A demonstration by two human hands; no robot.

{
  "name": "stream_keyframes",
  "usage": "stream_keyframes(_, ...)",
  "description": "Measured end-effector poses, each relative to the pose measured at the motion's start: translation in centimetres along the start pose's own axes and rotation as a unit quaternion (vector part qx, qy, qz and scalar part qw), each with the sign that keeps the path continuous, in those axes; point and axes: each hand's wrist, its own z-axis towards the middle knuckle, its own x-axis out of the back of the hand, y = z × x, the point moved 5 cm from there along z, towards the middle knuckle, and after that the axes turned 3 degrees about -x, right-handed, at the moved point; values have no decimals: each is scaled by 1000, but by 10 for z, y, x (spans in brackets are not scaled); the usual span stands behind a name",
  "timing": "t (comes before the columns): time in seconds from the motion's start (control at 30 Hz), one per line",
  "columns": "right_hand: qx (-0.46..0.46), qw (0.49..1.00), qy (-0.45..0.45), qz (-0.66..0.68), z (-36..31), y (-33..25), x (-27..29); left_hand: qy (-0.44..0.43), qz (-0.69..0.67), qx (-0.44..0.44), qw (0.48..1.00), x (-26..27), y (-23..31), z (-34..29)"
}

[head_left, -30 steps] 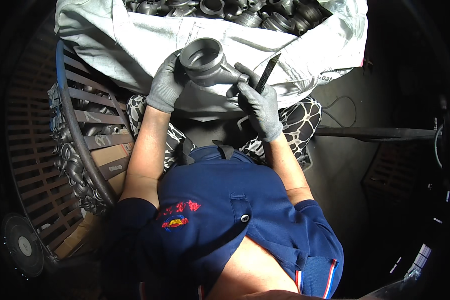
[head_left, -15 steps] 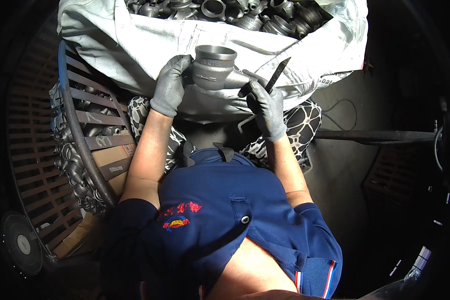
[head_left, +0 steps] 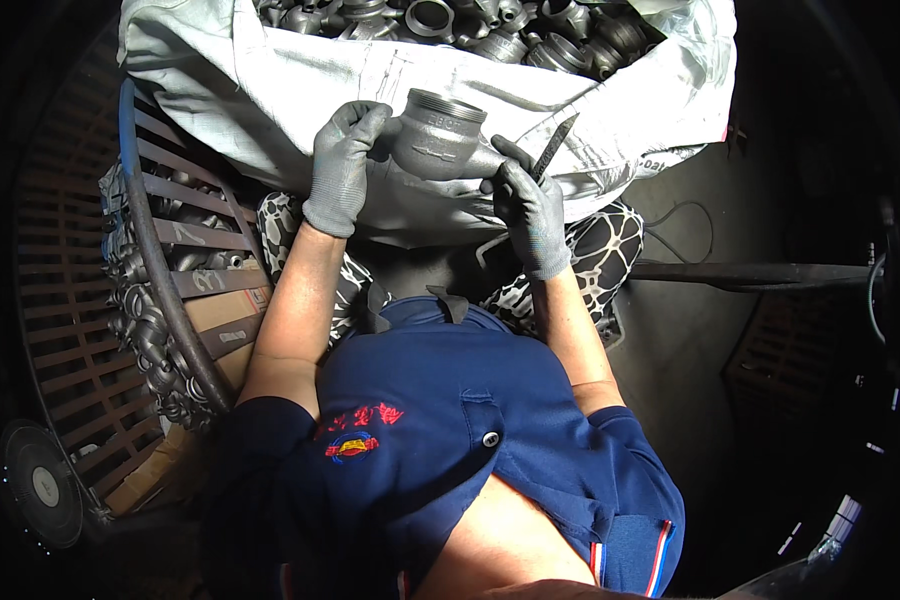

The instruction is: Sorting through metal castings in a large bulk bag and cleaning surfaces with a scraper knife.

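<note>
L hand (head_left: 342, 170) & R hand (head_left: 532, 210) grip grey metal fitting (head_left: 433, 145), threaded rim up; R also holds dark flat tool (head_left: 556, 146).

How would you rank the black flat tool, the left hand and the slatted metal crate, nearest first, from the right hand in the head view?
From the right hand:
1. Black flat tool: held in it.
2. Left hand: across the metal fitting.
3. Slatted metal crate: farthest left.

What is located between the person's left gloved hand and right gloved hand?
The head view shows a grey metal pipe fitting with a threaded rim between the left hand and right hand, before a white sack.
</note>
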Motion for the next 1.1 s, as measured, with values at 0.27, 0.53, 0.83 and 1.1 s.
stream_keyframes(0.27,-26,999,-6,23,3,11,5,-44,98,-38,994,-12,24,-7)
stream_keyframes(0.53,-49,998,1,29,6,19,7,-56,74,-52,994,-17,29,-6)
stream_keyframes(0.83,-39,998,-40,-32,8,30,12,-35,25,24,999,-16,24,-7)
stream_keyframes(1.1,-91,996,-2,4,2,26,5,-19,48,27,998,-14,22,-7)
